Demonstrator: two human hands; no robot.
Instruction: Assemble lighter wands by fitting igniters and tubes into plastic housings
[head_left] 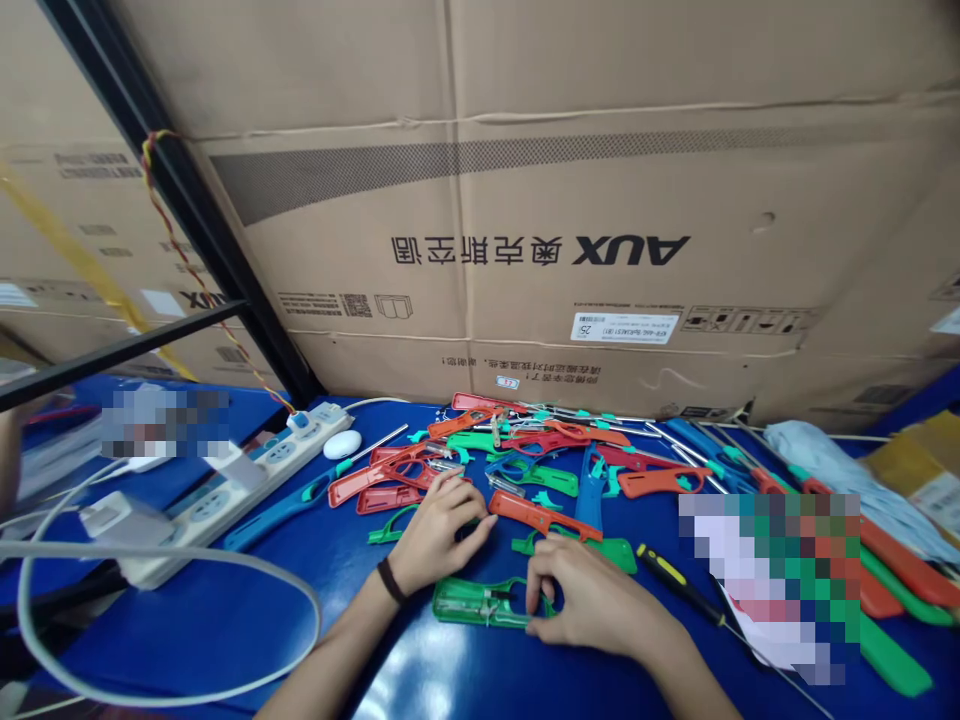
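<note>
A green plastic handle shell (480,602) with a small metal part inside lies flat on the blue table (225,620) in front of me. My right hand (581,598) rests at its right end, fingers curled and pinching the shell's edge. My left hand (439,530) sits just behind the shell, fingers bent over small parts at the edge of a pile of red, green and blue plastic handle pieces (540,450); what it grips, if anything, is hidden. A black band circles my left wrist.
A black-and-yellow screwdriver (679,582) lies right of my right hand. A white power strip (225,490) with plugs and a grey cable (165,570) occupies the left. A large AUX cardboard box (525,200) walls the back. More long handles lie at the right.
</note>
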